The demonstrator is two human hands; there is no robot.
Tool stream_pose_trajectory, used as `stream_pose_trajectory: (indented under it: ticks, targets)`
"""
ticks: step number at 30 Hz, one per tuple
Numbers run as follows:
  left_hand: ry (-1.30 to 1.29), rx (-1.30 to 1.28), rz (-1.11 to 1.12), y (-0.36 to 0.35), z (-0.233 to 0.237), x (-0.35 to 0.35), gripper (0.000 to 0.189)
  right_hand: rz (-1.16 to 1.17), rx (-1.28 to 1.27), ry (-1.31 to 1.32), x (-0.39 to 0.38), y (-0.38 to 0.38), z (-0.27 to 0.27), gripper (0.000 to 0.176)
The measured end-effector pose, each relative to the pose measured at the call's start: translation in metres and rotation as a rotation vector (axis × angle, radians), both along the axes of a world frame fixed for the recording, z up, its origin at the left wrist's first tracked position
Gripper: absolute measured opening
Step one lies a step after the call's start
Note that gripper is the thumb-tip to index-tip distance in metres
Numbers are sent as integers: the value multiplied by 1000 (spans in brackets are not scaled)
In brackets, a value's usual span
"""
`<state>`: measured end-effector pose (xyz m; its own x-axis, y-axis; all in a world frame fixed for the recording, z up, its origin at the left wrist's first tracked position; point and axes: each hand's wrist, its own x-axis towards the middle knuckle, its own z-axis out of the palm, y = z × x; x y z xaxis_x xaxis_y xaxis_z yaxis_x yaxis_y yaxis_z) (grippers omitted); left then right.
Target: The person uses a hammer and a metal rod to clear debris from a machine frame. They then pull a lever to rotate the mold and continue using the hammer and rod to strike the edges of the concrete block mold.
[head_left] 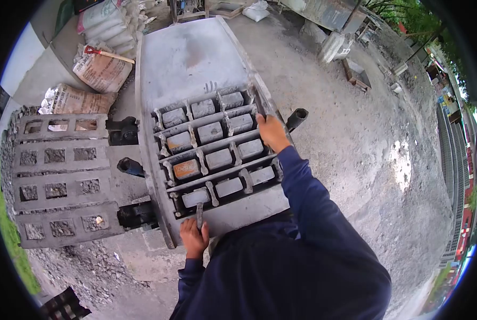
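Note:
A metal block mold (217, 143) with rows of rectangular cores sits in a grey machine table (193, 50) in front of me. My left hand (194, 238) is closed round a short upright metal bar (199, 216) at the mold's near edge. At the mold's right side my right hand (272, 132) is closed near the frame; what it grips is mostly hidden under the fingers. Two of the cores, one of them this core (186, 169), look orange with rust; the others are grey.
On the left lies a slotted metal plate (62, 165) with rectangular openings. Beyond it are a cement bag (102, 69) and a red-handled tool (107, 53). A black pipe end (298, 116) sticks out at the table's right. A shallow box (357, 74) lies on the ground.

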<state>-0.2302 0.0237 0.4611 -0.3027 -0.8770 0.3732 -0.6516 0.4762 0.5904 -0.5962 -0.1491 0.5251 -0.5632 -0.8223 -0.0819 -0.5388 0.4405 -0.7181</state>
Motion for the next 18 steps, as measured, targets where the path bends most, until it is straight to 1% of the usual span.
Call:
stream_pose_trajectory:
  ticks: [1, 3, 4, 6, 7, 9, 11, 13, 14, 15, 16, 17, 18]
  targets:
    - [-2, 4, 3, 5, 0, 1, 23, 3, 4, -2, 6, 17, 9, 43]
    - [13, -3, -13, -1, 1, 1, 23, 231, 179, 7, 16, 40, 40, 47]
    - [6, -1, -22, 1, 0, 3, 23, 222, 181, -1, 21, 54, 50, 47]
    - [18, -18, -5, 0, -3, 1, 23, 276, 29, 92, 25, 71, 73, 45]
    - [9, -12, -14, 3, -3, 3, 23, 275, 34, 19, 24, 75, 86, 43]
    - [-5, -9, -10, 1, -3, 3, 23, 185, -207, 203, 23, 89, 123, 36]
    - [-5, -22, -24, 2, -7, 4, 23, 109, -326, 383, 12, 102, 176, 32]
    - [2, -33, -32, 0, -7, 1, 23, 9, -498, 217, 4, 111, 218, 28]
    - [-12, -13, -34, 0, -4, 2, 23, 3, -491, 217, 4, 111, 231, 28]
    - [-25, 6, -32, 0, -2, 1, 23, 12, -699, 122, 4, 108, 242, 27]
    - [-25, 9, -33, 0, 1, 1, 23, 24, -909, 23, 5, 104, 247, 26]
    - [-27, -1, -42, -1, 3, 0, 23, 25, -907, 25, 6, 97, 235, 26]
    - [-26, -9, -51, -1, 3, -1, 23, -95, -962, 97, 6, 88, 209, 26]
